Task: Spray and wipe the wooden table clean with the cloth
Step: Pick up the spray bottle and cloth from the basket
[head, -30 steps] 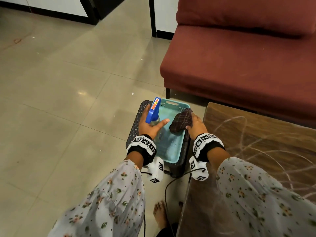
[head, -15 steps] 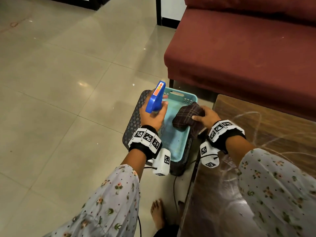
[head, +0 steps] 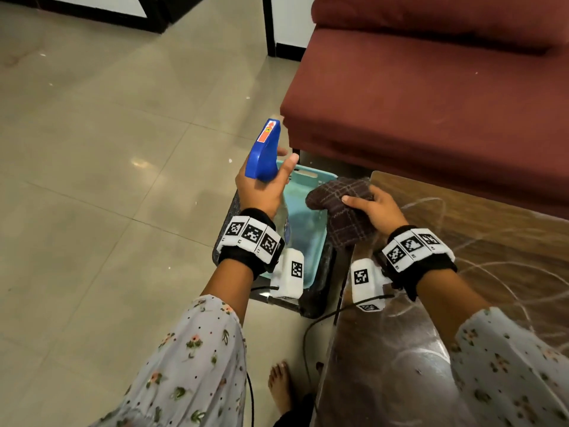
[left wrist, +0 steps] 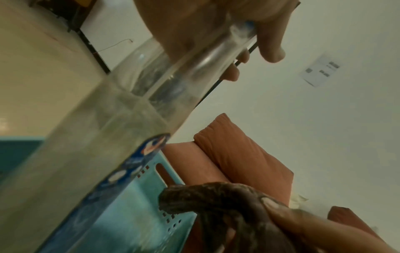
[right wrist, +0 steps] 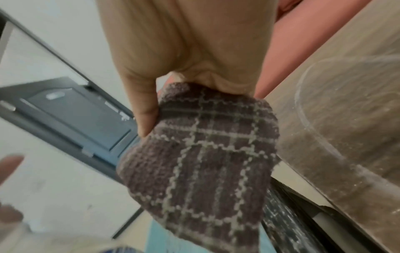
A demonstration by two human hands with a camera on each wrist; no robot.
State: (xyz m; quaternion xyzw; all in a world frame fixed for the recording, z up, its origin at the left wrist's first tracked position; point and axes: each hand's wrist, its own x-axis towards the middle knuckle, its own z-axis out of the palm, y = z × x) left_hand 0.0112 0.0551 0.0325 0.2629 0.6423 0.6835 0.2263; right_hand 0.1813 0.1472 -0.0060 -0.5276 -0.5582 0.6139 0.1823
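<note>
My left hand (head: 264,188) grips the neck of a clear spray bottle (left wrist: 103,130) with a blue trigger head (head: 264,151), held above the teal basket (head: 311,241). In the left wrist view my fingers (left wrist: 270,39) curl round the bottle's neck. A dark checked cloth (head: 341,208) is bunched in my right hand (head: 374,208), over the left edge of the wooden table (head: 480,238). Seen from the right wrist, the cloth (right wrist: 203,152) hangs from my pinching thumb (right wrist: 145,109). White powdery streaks swirl across the tabletop.
The teal basket sits on a dark perforated stool (head: 317,291) on the tiled floor (head: 101,180). A maroon sofa (head: 431,97) stands close behind the table. A black cable (head: 311,331) trails by my bare foot (head: 281,386).
Both hands have lifted out of the basket: the left raised the spray bottle higher, the right carried the cloth rightward to the table's edge.
</note>
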